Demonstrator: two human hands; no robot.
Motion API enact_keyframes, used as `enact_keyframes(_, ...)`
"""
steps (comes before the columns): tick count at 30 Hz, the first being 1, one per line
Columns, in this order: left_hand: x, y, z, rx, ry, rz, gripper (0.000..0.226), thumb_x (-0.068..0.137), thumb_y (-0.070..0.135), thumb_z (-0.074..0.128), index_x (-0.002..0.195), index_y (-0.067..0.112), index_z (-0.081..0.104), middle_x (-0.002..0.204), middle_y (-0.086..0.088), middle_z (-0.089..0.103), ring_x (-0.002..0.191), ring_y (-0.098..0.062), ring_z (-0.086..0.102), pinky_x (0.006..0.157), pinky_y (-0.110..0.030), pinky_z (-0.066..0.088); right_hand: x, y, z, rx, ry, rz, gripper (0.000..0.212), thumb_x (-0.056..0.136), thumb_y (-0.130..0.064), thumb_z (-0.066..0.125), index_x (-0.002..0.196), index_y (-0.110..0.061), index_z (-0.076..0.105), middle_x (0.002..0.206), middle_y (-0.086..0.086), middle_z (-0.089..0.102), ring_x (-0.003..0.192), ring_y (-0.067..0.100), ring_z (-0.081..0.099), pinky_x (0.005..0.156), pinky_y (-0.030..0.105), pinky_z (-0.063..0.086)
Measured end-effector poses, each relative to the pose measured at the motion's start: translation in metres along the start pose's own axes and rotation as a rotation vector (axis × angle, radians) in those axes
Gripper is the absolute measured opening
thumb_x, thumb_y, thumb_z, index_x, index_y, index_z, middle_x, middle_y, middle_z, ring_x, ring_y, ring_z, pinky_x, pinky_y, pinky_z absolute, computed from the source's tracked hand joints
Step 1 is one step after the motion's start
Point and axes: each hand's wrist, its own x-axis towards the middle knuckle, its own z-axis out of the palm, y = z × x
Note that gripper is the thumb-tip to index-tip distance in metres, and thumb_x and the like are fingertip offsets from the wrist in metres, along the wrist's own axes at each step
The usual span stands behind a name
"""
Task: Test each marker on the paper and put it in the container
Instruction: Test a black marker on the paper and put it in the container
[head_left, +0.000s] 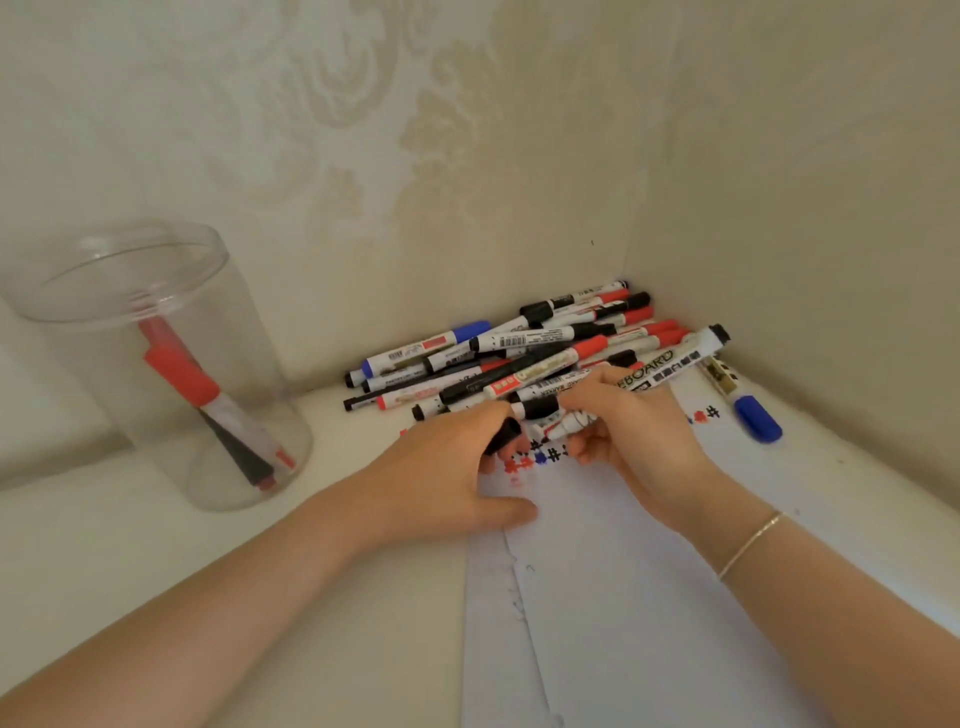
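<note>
Hands meet right over the paper (613, 597), up near its far end where the test scribbles (540, 457) are (red, blue, black marks). Left hand (447, 467) has its fingers curled round a black cap (506, 434), thumb lying flat on the sheet. Right hand (628, 421) pinches a white marker (558, 427), body slanted, w/ the tip end pointing toward the left hand, so cap and marker sit just apart between the two grips. Can't tell if the tip touches the paper, fingers hide it.

Pile of markers (540, 348) is stacked at the back right corner of the counter (363, 597), against the walls, mixed red/black/blue caps, touching the far edge of the paper and prob partly on it. Right fingers sit just in front of that pile.

Clear container (156, 364) stands upright near the left edge, well apart from both hands, w/ a red-capped marker (182, 374) and a black one (241, 452) leaning inside.

One blue-capped marker (750, 410) lies alone by the right wall. Thin bracelet (750, 545) on the right wrist.
</note>
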Motion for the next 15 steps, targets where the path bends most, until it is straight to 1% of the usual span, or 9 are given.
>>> enact_keyframes(3, -0.003, -0.004, 0.005, 0.001, 0.044, 0.032, 0.056, 0.069, 0.062, 0.067, 0.103, 0.02, 0.052, 0.089, 0.01, 0.054, 0.083, -0.01, 0.052, 0.075, -0.037, 0.047, 0.001, 0.01, 0.011, -0.126, 0.137, -0.054, 0.032, 0.08, 0.0, 0.055, 0.051, -0.009, 0.049, 0.043, 0.006, 0.056, 0.032, 0.015, 0.045, 0.036, 0.018, 0.035)
enact_keyframes(4, -0.004, -0.005, 0.007, -0.012, 0.047, 0.033, 0.057, 0.068, 0.062, 0.066, 0.104, 0.02, 0.053, 0.089, 0.01, 0.053, 0.083, -0.01, 0.051, 0.075, -0.037, 0.046, 0.001, 0.012, 0.014, -0.172, 0.17, -0.069, 0.032, 0.079, -0.001, 0.055, 0.049, -0.009, 0.049, 0.044, 0.01, 0.056, 0.03, 0.013, 0.044, 0.035, 0.015, 0.034)
enact_keyframes(6, -0.004, -0.007, 0.008, -0.028, 0.053, 0.042, 0.058, 0.066, 0.064, 0.061, 0.104, 0.021, 0.053, 0.087, 0.01, 0.053, 0.083, -0.011, 0.052, 0.075, -0.037, 0.046, 0.002, 0.016, 0.017, -0.244, 0.209, -0.097, 0.024, 0.077, -0.004, 0.055, 0.054, 0.0, 0.051, 0.056, 0.024, 0.061, 0.034, 0.013, 0.042, 0.035, 0.014, 0.035)
enact_keyframes(7, -0.004, -0.007, 0.009, -0.026, 0.06, 0.053, 0.06, 0.065, 0.067, 0.057, 0.104, 0.021, 0.053, 0.086, 0.011, 0.052, 0.082, -0.011, 0.051, 0.074, -0.036, 0.046, 0.002, 0.018, 0.017, -0.286, 0.235, -0.112, 0.02, 0.076, -0.005, 0.055, 0.06, 0.006, 0.054, 0.064, 0.028, 0.063, 0.039, 0.014, 0.044, 0.037, 0.015, 0.036)
enact_keyframes(8, -0.004, -0.008, 0.009, -0.018, 0.066, 0.064, 0.062, 0.065, 0.069, 0.053, 0.104, 0.022, 0.052, 0.086, 0.011, 0.052, 0.081, -0.01, 0.051, 0.074, -0.036, 0.045, 0.002, 0.019, 0.017, -0.328, 0.262, -0.129, 0.019, 0.075, -0.006, 0.055, 0.064, 0.009, 0.054, 0.066, 0.029, 0.062, 0.045, 0.015, 0.044, 0.041, 0.018, 0.036)
enact_keyframes(10, -0.004, -0.011, 0.011, 0.006, 0.078, 0.083, 0.062, 0.064, 0.071, 0.047, 0.104, 0.023, 0.052, 0.086, 0.012, 0.052, 0.081, -0.01, 0.05, 0.073, -0.034, 0.044, 0.003, 0.021, 0.016, -0.386, 0.287, -0.149, 0.022, 0.075, -0.008, 0.056, 0.065, 0.011, 0.052, 0.059, 0.024, 0.056, 0.05, 0.017, 0.041, 0.045, 0.022, 0.035)
enact_keyframes(13, -0.005, -0.011, 0.013, 0.045, 0.094, 0.119, 0.058, 0.067, 0.068, 0.046, 0.102, 0.022, 0.052, 0.088, 0.012, 0.052, 0.079, -0.007, 0.047, 0.073, -0.029, 0.039, 0.003, 0.021, 0.015, -0.407, 0.298, -0.145, 0.021, 0.074, -0.008, 0.058, 0.06, 0.005, 0.05, 0.049, 0.007, 0.05, 0.044, 0.012, 0.036, 0.041, 0.02, 0.031)
enact_keyframes(15, -0.004, -0.011, 0.013, 0.055, 0.101, 0.134, 0.055, 0.068, 0.066, 0.047, 0.101, 0.022, 0.052, 0.087, 0.012, 0.051, 0.078, -0.007, 0.044, 0.073, -0.028, 0.037, 0.002, 0.02, 0.016, -0.421, 0.299, -0.156, 0.023, 0.074, -0.008, 0.059, 0.06, 0.008, 0.05, 0.046, 0.003, 0.049, 0.042, 0.012, 0.035, 0.041, 0.02, 0.032)
